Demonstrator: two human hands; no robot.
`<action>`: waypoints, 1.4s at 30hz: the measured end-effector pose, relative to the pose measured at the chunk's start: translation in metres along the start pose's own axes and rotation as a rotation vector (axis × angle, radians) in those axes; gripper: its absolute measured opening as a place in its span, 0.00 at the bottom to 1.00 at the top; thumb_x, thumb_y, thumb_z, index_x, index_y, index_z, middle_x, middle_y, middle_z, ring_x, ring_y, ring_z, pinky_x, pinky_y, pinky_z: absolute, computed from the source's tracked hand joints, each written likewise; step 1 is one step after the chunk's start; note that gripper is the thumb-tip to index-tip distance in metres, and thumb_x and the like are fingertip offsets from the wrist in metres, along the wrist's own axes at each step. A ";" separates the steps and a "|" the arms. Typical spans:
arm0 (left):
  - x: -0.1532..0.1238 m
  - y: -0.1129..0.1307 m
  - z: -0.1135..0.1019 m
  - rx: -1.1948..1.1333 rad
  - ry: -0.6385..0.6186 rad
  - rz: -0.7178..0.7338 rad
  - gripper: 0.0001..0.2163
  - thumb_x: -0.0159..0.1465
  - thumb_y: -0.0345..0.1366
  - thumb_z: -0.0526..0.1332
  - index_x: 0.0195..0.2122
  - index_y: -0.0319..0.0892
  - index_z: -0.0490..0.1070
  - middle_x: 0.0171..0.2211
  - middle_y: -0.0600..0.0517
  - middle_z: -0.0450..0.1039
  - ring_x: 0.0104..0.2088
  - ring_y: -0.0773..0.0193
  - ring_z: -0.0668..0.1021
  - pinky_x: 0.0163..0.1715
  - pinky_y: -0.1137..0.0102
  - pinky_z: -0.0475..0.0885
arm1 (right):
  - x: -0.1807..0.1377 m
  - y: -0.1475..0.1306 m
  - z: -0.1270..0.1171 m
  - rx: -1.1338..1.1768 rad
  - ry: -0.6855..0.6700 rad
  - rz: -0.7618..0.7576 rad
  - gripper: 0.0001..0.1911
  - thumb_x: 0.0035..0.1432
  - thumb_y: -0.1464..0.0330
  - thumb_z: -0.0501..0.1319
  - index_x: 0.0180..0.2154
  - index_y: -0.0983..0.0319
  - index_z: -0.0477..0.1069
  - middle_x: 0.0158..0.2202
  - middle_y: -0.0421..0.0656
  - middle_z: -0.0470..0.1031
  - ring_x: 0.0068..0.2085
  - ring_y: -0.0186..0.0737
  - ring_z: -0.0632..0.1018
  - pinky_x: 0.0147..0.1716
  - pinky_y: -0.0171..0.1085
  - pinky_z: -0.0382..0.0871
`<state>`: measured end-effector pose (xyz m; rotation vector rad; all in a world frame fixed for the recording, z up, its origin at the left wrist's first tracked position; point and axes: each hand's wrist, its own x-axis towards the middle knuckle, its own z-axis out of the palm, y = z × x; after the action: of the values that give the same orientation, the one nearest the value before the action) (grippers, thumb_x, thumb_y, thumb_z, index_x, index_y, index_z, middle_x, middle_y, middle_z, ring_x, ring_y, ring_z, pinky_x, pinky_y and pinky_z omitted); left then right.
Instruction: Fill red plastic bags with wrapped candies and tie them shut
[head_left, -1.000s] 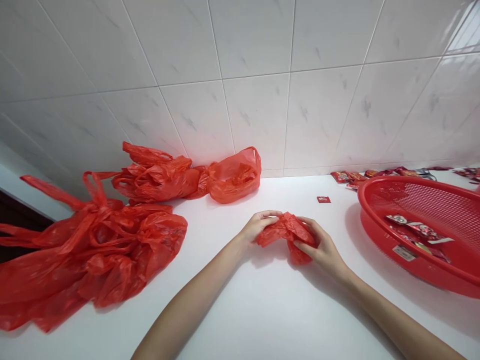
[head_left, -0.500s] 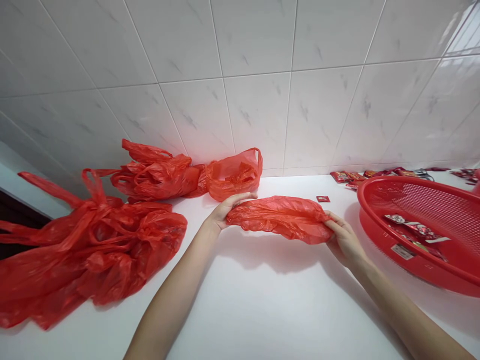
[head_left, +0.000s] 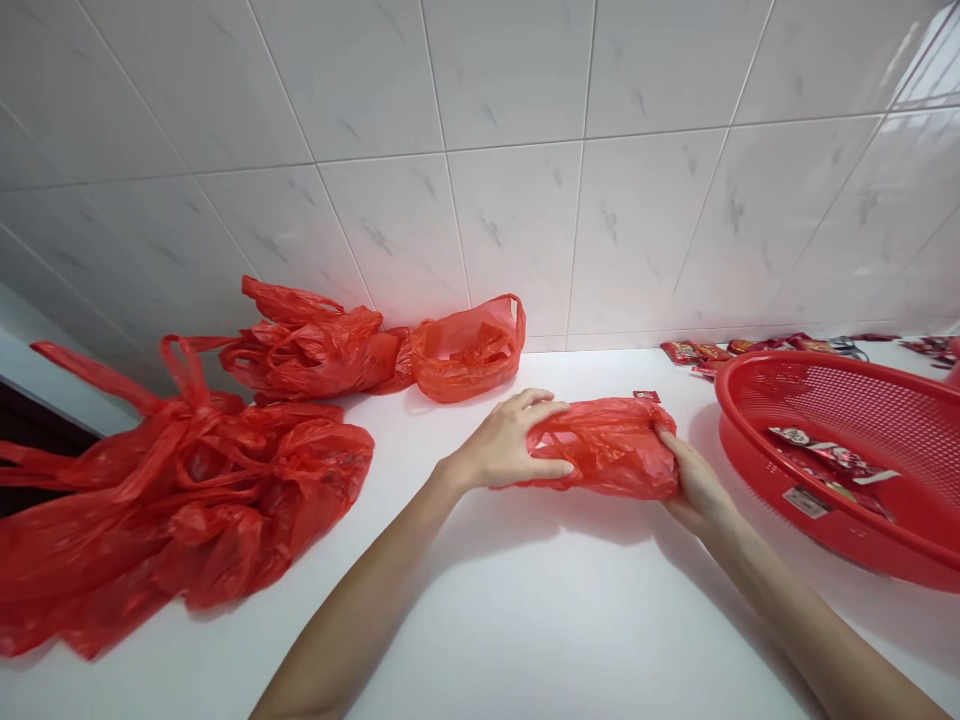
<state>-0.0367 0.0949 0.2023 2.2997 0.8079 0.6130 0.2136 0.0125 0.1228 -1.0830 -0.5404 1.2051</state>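
Observation:
A crumpled red plastic bag [head_left: 607, 445] is held just above the white table in front of me. My right hand [head_left: 694, 485] pinches its right end, thumb on the near face and the other fingers hidden behind it. At the left end, my left hand [head_left: 506, 445] lies around the bag's gathered handles, thumb below and fingers above, with a gap between them. Just beyond the bag, a small red packet [head_left: 646, 396] shows on the table, partly covered by the bag.
Several red plastic bags [head_left: 247, 480] are heaped at the left. More crumpled bags [head_left: 322, 345] and an open-mouthed red bag [head_left: 469, 355] rest along the tiled wall [head_left: 517, 230]. At the right stands a red mesh basket [head_left: 832, 530] holding snack packets [head_left: 832, 458]; other packets [head_left: 694, 352] lie behind it.
My left hand has moved right and turned over the bag's left end. The bag has been drawn shorter and its handles now show. My right hand stays at the right end.

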 end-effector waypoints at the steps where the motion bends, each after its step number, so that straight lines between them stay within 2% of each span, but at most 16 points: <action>1: 0.000 0.002 0.005 0.023 -0.023 0.012 0.30 0.51 0.43 0.73 0.57 0.49 0.74 0.60 0.45 0.69 0.56 0.47 0.75 0.58 0.59 0.69 | -0.002 0.000 0.002 0.007 0.000 0.019 0.16 0.54 0.55 0.69 0.40 0.58 0.78 0.41 0.45 0.83 0.41 0.47 0.83 0.36 0.39 0.80; 4: 0.002 0.001 0.017 -0.010 -0.054 0.032 0.19 0.58 0.34 0.65 0.52 0.48 0.77 0.49 0.48 0.78 0.39 0.58 0.80 0.44 0.65 0.74 | -0.005 -0.003 0.007 0.024 -0.020 0.050 0.16 0.53 0.54 0.70 0.38 0.58 0.78 0.40 0.45 0.83 0.41 0.47 0.83 0.37 0.39 0.80; 7: 0.005 -0.006 0.022 -0.047 0.060 0.001 0.14 0.60 0.29 0.59 0.43 0.46 0.80 0.39 0.51 0.82 0.35 0.61 0.80 0.38 0.69 0.72 | -0.006 -0.009 0.007 0.053 -0.032 -0.020 0.19 0.51 0.52 0.71 0.40 0.56 0.76 0.42 0.44 0.82 0.44 0.47 0.82 0.41 0.41 0.80; 11: 0.009 -0.010 0.020 0.026 0.336 -0.160 0.09 0.60 0.32 0.60 0.39 0.44 0.79 0.32 0.52 0.80 0.31 0.61 0.77 0.34 0.69 0.70 | -0.011 -0.016 0.004 -0.100 0.076 -0.366 0.22 0.50 0.53 0.71 0.46 0.53 0.73 0.50 0.45 0.79 0.50 0.48 0.79 0.48 0.45 0.76; 13: 0.010 -0.010 0.019 0.066 0.373 -0.194 0.07 0.61 0.34 0.61 0.37 0.44 0.78 0.29 0.53 0.77 0.30 0.61 0.76 0.33 0.69 0.69 | -0.018 -0.016 0.006 -0.261 0.086 -0.543 0.21 0.55 0.54 0.68 0.49 0.52 0.73 0.55 0.45 0.75 0.52 0.48 0.78 0.51 0.47 0.74; 15: 0.009 -0.009 0.020 0.096 0.369 -0.214 0.07 0.62 0.35 0.60 0.39 0.44 0.78 0.28 0.53 0.76 0.29 0.61 0.75 0.34 0.68 0.68 | -0.027 -0.013 0.011 -0.445 -0.002 -0.625 0.19 0.61 0.54 0.64 0.52 0.51 0.73 0.59 0.46 0.72 0.54 0.50 0.76 0.54 0.50 0.72; 17: 0.009 -0.008 0.023 0.114 0.364 -0.229 0.09 0.63 0.35 0.60 0.43 0.44 0.77 0.28 0.53 0.75 0.29 0.61 0.76 0.34 0.67 0.68 | -0.035 -0.006 0.018 -0.633 -0.149 -0.634 0.20 0.64 0.52 0.61 0.54 0.50 0.74 0.64 0.47 0.67 0.61 0.54 0.71 0.59 0.54 0.68; 20: 0.010 -0.005 0.028 0.069 0.384 -0.229 0.11 0.63 0.35 0.60 0.45 0.45 0.76 0.29 0.53 0.75 0.31 0.60 0.77 0.36 0.68 0.68 | -0.042 0.009 0.027 -0.845 -0.350 -0.556 0.23 0.65 0.49 0.58 0.57 0.49 0.74 0.73 0.44 0.49 0.71 0.59 0.55 0.66 0.60 0.56; 23: 0.011 -0.002 0.031 -0.163 0.384 -0.236 0.11 0.62 0.34 0.62 0.45 0.44 0.75 0.28 0.54 0.74 0.32 0.62 0.77 0.36 0.69 0.70 | -0.038 0.025 0.030 -0.928 -0.379 -0.435 0.27 0.67 0.47 0.54 0.61 0.51 0.69 0.75 0.45 0.43 0.74 0.58 0.45 0.68 0.62 0.50; 25: 0.012 0.001 0.030 -0.440 0.306 -0.291 0.12 0.61 0.34 0.62 0.46 0.43 0.72 0.27 0.55 0.74 0.29 0.64 0.77 0.33 0.70 0.71 | -0.031 0.031 0.029 -0.939 -0.343 -0.414 0.28 0.68 0.47 0.52 0.61 0.53 0.68 0.73 0.47 0.49 0.74 0.56 0.45 0.68 0.61 0.49; 27: 0.012 0.004 0.027 -0.719 0.205 -0.364 0.13 0.61 0.35 0.63 0.47 0.42 0.70 0.26 0.55 0.75 0.25 0.66 0.77 0.29 0.72 0.71 | -0.024 0.032 0.026 -0.917 -0.278 -0.455 0.26 0.68 0.48 0.50 0.58 0.54 0.69 0.67 0.49 0.61 0.72 0.56 0.53 0.67 0.60 0.52; 31: 0.011 0.007 0.015 -0.952 0.159 -0.423 0.16 0.59 0.34 0.66 0.48 0.42 0.70 0.29 0.54 0.78 0.26 0.67 0.79 0.29 0.74 0.73 | -0.016 0.019 0.020 -0.833 -0.064 -0.459 0.22 0.65 0.48 0.54 0.48 0.58 0.67 0.49 0.49 0.75 0.52 0.53 0.75 0.53 0.54 0.71; 34: 0.010 0.001 0.004 -0.904 0.123 -0.447 0.16 0.58 0.34 0.67 0.48 0.42 0.70 0.30 0.53 0.78 0.27 0.67 0.80 0.30 0.74 0.74 | -0.014 0.007 0.013 -0.796 0.075 -0.436 0.23 0.55 0.49 0.63 0.42 0.58 0.64 0.41 0.46 0.75 0.41 0.51 0.78 0.40 0.47 0.74; 37: 0.011 -0.008 -0.003 -0.718 0.113 -0.488 0.16 0.60 0.33 0.65 0.49 0.41 0.71 0.30 0.52 0.78 0.28 0.64 0.80 0.31 0.71 0.74 | -0.011 0.002 0.007 -0.779 0.155 -0.534 0.19 0.49 0.54 0.63 0.37 0.58 0.62 0.35 0.43 0.73 0.36 0.48 0.77 0.34 0.43 0.71; 39: 0.011 -0.009 -0.005 -0.503 0.253 -0.421 0.15 0.60 0.32 0.64 0.49 0.40 0.72 0.34 0.50 0.78 0.32 0.64 0.80 0.36 0.68 0.75 | -0.011 0.001 0.007 -0.810 0.201 -0.589 0.14 0.48 0.58 0.60 0.34 0.57 0.60 0.30 0.39 0.71 0.31 0.43 0.74 0.29 0.40 0.67; 42: 0.005 0.006 0.002 -0.221 0.527 -0.078 0.10 0.61 0.31 0.63 0.44 0.41 0.74 0.44 0.47 0.77 0.40 0.63 0.80 0.46 0.66 0.75 | -0.014 0.001 0.011 -0.899 0.228 -0.632 0.10 0.47 0.61 0.57 0.30 0.56 0.56 0.25 0.36 0.66 0.26 0.38 0.68 0.24 0.37 0.62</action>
<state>-0.0298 0.0938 0.2057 1.9146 1.0023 1.2353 0.1995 0.0032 0.1292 -1.5961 -1.1925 0.2378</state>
